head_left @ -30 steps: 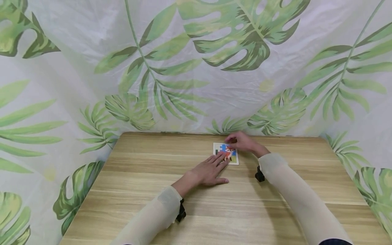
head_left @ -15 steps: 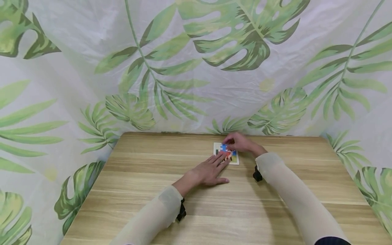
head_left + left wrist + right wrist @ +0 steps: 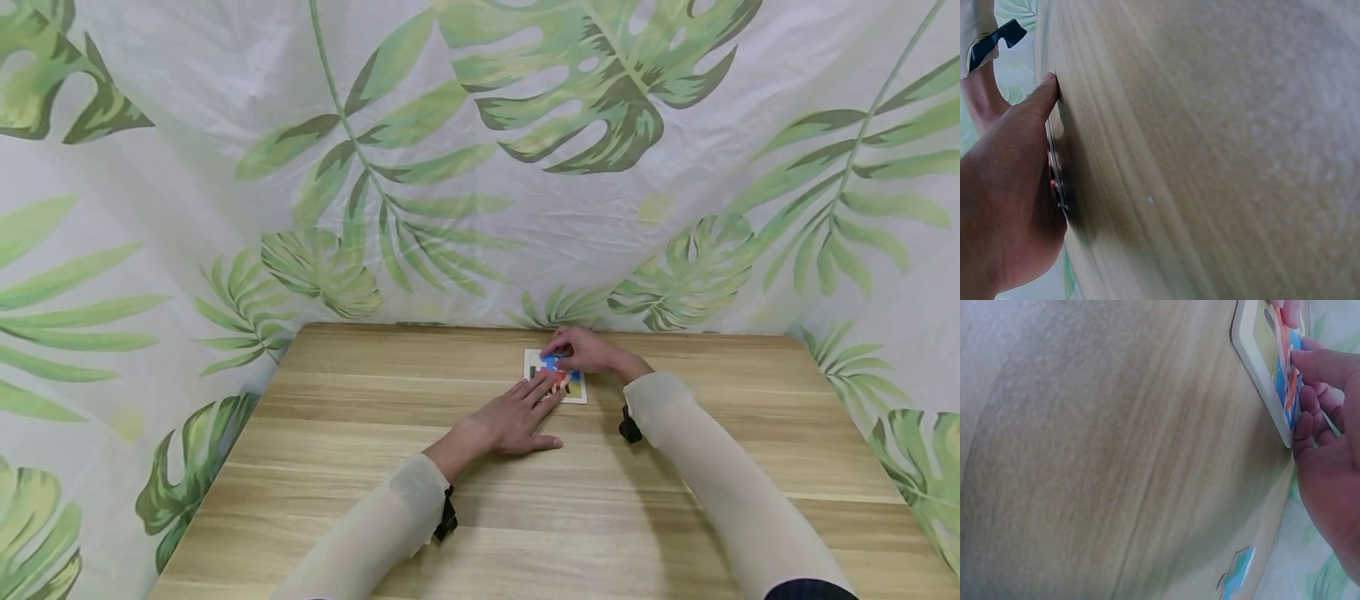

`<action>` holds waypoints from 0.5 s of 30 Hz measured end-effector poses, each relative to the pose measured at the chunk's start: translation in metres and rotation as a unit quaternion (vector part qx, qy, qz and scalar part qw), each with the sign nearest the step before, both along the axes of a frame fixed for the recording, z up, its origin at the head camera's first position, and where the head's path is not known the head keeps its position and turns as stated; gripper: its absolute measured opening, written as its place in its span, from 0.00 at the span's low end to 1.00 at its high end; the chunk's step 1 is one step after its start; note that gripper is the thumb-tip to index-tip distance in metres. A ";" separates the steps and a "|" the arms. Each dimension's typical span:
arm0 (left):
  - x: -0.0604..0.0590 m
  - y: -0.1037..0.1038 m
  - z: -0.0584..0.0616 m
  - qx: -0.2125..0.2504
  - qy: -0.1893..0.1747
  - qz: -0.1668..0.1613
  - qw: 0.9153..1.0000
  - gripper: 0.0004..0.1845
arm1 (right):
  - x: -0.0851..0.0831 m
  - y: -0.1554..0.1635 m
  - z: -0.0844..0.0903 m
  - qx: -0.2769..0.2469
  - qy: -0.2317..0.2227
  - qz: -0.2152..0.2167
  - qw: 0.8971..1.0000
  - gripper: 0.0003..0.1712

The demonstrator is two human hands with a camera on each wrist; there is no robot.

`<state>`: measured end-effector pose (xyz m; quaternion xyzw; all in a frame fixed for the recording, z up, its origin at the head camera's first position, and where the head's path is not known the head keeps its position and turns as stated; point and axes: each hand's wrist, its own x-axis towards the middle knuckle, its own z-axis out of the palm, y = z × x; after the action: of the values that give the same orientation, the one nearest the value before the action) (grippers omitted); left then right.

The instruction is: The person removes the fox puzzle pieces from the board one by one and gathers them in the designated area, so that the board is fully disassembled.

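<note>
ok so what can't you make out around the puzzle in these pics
Head view: part of the puzzle, covered by the left hand and right hand.
Left wrist view: the puzzle's face, nearly edge-on and largely behind the left hand.
Right wrist view: one end of the loose piece, cut off by the bottom edge.
Whether the right hand pinches anything: too small in the head view, overlapping fingers in the right wrist view.

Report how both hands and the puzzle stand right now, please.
Left hand spread, partly covering the puzzle. Right hand over its far edge, grip unclear. Loose piece on the table, apart from the puzzle, not blocking either hand.
</note>
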<state>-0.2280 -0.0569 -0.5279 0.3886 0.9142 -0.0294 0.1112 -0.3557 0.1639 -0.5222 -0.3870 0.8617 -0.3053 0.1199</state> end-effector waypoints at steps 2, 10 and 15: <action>0.000 0.000 0.000 -0.002 -0.001 0.000 1.000 0.47 | 0.000 0.000 0.000 0.001 0.000 0.000 1.000 0.16; -0.001 0.000 0.001 0.002 -0.004 -0.001 1.000 0.48 | 0.002 -0.001 0.002 -0.009 -0.005 -0.012 1.000 0.16; 0.000 0.000 0.003 0.003 -0.008 -0.001 1.000 0.48 | 0.003 0.000 0.000 -0.014 -0.003 -0.015 1.000 0.16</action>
<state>-0.2282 -0.0573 -0.5254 0.3899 0.9130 -0.0236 0.1176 -0.3528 0.1638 -0.5218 -0.3749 0.8627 -0.3203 0.1126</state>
